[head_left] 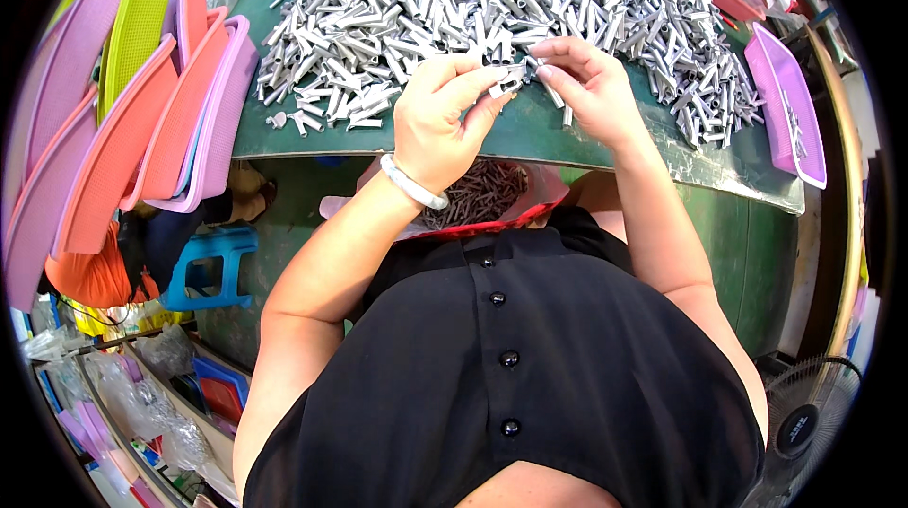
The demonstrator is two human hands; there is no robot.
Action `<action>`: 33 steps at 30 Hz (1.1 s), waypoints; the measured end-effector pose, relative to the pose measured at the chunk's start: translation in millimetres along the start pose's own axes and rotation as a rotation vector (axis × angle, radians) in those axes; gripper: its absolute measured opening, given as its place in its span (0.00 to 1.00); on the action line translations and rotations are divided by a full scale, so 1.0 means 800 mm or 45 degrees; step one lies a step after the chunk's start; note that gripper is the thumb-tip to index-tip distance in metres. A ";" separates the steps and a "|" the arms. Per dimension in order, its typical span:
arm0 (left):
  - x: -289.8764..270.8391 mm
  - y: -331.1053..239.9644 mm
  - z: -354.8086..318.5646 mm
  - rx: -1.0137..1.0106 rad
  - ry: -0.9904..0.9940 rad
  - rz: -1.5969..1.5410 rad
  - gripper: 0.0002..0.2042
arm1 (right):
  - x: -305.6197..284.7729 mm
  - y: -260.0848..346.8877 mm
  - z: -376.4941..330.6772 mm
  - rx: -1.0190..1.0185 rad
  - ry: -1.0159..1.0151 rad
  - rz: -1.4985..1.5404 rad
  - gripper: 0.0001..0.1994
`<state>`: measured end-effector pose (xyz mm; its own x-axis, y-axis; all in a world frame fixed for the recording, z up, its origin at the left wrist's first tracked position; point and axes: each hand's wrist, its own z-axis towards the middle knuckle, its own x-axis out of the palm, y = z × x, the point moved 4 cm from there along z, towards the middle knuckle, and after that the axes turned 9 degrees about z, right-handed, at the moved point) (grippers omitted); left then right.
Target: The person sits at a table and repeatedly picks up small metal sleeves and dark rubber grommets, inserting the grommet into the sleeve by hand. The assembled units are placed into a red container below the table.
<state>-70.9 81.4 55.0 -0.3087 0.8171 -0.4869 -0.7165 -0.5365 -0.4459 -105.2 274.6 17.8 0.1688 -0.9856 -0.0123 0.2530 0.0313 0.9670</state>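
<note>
My left hand (440, 120), with a pale bangle (412, 183) at its wrist, pinches a small silvery metal piece (512, 82) between thumb and fingers. Just right of that piece my right hand (596, 87) is closed, its thumb and forefinger tips drawn together at the piece's end. What lies between the right fingertips is too small to name. Both hands are over the near edge of a green table (312, 141). A large heap of short silvery tubular metal pieces (473, 2) spreads just beyond them.
Below the table edge, a red-rimmed container (473, 227) holds many dark, thin pieces (484, 188). Stacked plastic baskets (118, 158) stand at the left; a purple basket (790, 115) sits at the right. A blue stool (213, 267) and a fan (804, 428) are nearby.
</note>
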 end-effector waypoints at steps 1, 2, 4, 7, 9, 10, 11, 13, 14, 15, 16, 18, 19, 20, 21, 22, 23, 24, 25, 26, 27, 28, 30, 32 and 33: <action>-0.001 -0.002 0.000 0.042 0.009 0.055 0.11 | -0.009 0.003 -0.005 -0.051 -0.104 -0.342 0.10; -0.002 -0.003 0.000 0.069 0.028 0.085 0.11 | -0.015 0.007 -0.012 -0.070 -0.102 -0.642 0.11; -0.004 -0.007 0.001 0.124 0.066 0.146 0.12 | -0.023 0.015 -0.026 -0.110 -0.092 -1.242 0.12; -0.005 -0.011 -0.002 0.148 0.078 0.180 0.11 | -0.023 0.011 -0.043 -0.024 -0.066 -1.317 0.16; -0.006 -0.013 -0.004 0.148 0.091 0.198 0.11 | -0.019 0.013 -0.047 0.031 -0.062 -1.398 0.18; -0.008 -0.014 -0.006 0.149 0.098 0.207 0.11 | -0.019 0.014 -0.048 0.060 -0.061 -1.418 0.18; -0.009 -0.016 -0.007 0.140 0.155 0.205 0.10 | -0.018 0.015 -0.048 0.089 -0.061 -1.439 0.19; -0.013 -0.020 -0.013 0.122 0.270 0.201 0.08 | -0.018 0.013 -0.049 0.146 -0.059 -1.464 0.19; -0.012 -0.020 -0.017 0.135 0.387 0.209 0.07 | -0.019 0.012 -0.049 0.176 -0.059 -1.472 0.20; -0.012 -0.020 -0.024 0.148 0.503 0.216 0.07 | -0.021 0.010 -0.049 0.207 -0.059 -1.481 0.20; -0.011 -0.019 -0.031 0.161 0.619 0.223 0.06 | -0.022 0.009 -0.050 0.162 -0.103 -1.458 0.18; -0.005 -0.009 -0.053 0.140 0.898 0.388 0.06 | -0.021 0.006 -0.052 0.065 -0.186 -1.406 0.16; -0.001 -0.002 -0.066 0.119 1.026 0.438 0.06 | -0.021 0.006 -0.052 0.121 -0.181 -1.374 0.14; 0.001 0.002 -0.074 0.096 1.153 0.488 0.07 | -0.021 0.007 -0.051 0.160 -0.179 -1.381 0.14; 0.003 0.004 -0.079 0.006 1.288 0.541 0.08 | -0.021 0.008 -0.050 0.199 -0.176 -1.387 0.15; 0.004 0.004 -0.079 -0.003 1.253 0.502 0.09 | -0.022 0.007 -0.049 0.238 -0.174 -1.393 0.15; 0.005 0.004 -0.080 -0.012 1.218 0.462 0.10 | -0.024 0.007 -0.050 0.258 -0.187 -1.385 0.15; 0.006 0.004 -0.080 -0.022 1.182 0.422 0.10 | -0.026 0.006 -0.051 0.277 -0.201 -1.376 0.14; 0.008 0.002 -0.077 -0.061 1.159 0.366 0.11 | -0.028 0.005 -0.052 0.297 -0.215 -1.368 0.14; 0.011 0.000 -0.071 -0.101 1.134 0.312 0.11 | -0.030 0.005 -0.053 0.288 -0.226 -1.334 0.14; 0.015 -0.003 -0.066 -0.141 1.109 0.258 0.12 | -0.031 0.005 -0.055 0.280 -0.237 -1.301 0.14; 0.018 -0.004 -0.062 -0.192 1.062 0.185 0.12 | -0.034 0.005 -0.056 0.271 -0.248 -1.268 0.14; 0.026 -0.007 -0.055 -0.295 0.964 0.043 0.13 | -0.038 0.003 -0.059 0.210 -0.276 -1.019 0.10; 0.036 -0.008 -0.049 -0.392 0.740 -0.165 0.15 | -0.036 0.003 -0.060 0.136 -0.240 -0.680 0.10; 0.041 -0.009 -0.046 -0.447 0.648 -0.268 0.15 | -0.030 0.004 -0.061 0.093 -0.191 -0.466 0.11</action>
<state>-52.7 104.3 14.5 0.2126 0.7565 -0.6185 -0.4558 -0.4831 -0.7476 -62.0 306.6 8.5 -0.0624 -0.9430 -0.3269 0.2010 -0.3327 0.9214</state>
